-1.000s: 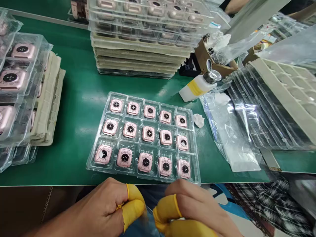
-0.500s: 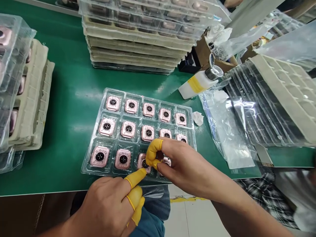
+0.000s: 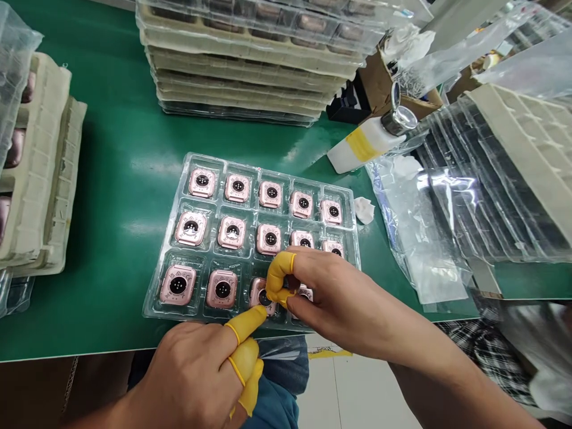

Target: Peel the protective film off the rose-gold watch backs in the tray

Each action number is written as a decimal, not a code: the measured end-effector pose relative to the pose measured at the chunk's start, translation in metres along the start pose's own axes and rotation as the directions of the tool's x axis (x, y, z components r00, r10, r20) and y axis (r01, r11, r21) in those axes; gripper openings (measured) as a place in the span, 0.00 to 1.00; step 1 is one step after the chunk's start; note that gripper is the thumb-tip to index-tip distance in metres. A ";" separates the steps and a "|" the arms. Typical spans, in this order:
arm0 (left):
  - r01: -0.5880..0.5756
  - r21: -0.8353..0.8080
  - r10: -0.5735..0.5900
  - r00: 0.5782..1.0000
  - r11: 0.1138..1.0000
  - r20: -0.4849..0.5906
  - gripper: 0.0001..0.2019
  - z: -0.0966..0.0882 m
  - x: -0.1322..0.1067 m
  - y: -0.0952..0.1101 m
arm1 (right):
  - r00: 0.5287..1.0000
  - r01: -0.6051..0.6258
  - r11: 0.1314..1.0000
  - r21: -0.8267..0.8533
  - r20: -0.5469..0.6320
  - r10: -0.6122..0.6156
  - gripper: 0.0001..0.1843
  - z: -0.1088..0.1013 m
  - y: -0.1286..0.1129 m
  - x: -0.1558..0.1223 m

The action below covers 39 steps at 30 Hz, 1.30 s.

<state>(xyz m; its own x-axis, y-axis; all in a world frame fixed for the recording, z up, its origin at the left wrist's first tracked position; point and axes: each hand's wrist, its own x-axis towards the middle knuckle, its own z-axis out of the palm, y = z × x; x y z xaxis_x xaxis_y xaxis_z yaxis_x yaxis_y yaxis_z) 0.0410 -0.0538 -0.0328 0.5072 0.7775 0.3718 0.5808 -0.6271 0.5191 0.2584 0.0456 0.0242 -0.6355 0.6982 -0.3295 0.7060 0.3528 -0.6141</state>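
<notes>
A clear plastic tray (image 3: 154, 292) holds several pink smartwatch cases, their round black sensor backs facing up. In its near row, one watch case (image 3: 263, 296) is touched by both hands. My left hand (image 3: 201, 363) wears yellow finger cots; its index finger stretches out with the tip at the case's lower edge, while the other fingers bend below, apart from it. My right hand (image 3: 330, 292) has its cotted index finger curled to the thumb in a pinch over the case's right side. Whatever is in the pinch is hidden. A neighbouring watch case (image 3: 306, 294) is partly covered by this hand.
Behind the tray rises a tall stack of filled trays (image 3: 250, 77). Another stack (image 3: 49, 179) stands at left. On the right are a white pump bottle (image 3: 360, 146), a crumpled white wipe (image 3: 364, 210), plastic bags (image 3: 415, 232) and leaning trays (image 3: 504, 179). The green table's front edge lies near my hands.
The view has shifted slightly. Both hands stay at the same watch case, and the right index finger and thumb look closer together than before.
</notes>
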 end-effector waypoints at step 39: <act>-0.009 0.051 0.004 0.995 0.999 0.100 0.12 -0.005 0.011 0.008 | 0.989 0.064 0.955 -0.288 -0.110 -0.099 0.12 0.015 0.004 0.001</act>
<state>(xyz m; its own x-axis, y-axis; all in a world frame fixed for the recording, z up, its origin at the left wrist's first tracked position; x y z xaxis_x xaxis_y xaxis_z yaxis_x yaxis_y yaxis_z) 0.0481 -0.0501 -0.0204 0.5708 0.7661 0.2954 0.6075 -0.6360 0.4758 0.2559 0.0379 0.0105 -0.6642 0.7241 -0.1856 0.7240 0.5613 -0.4011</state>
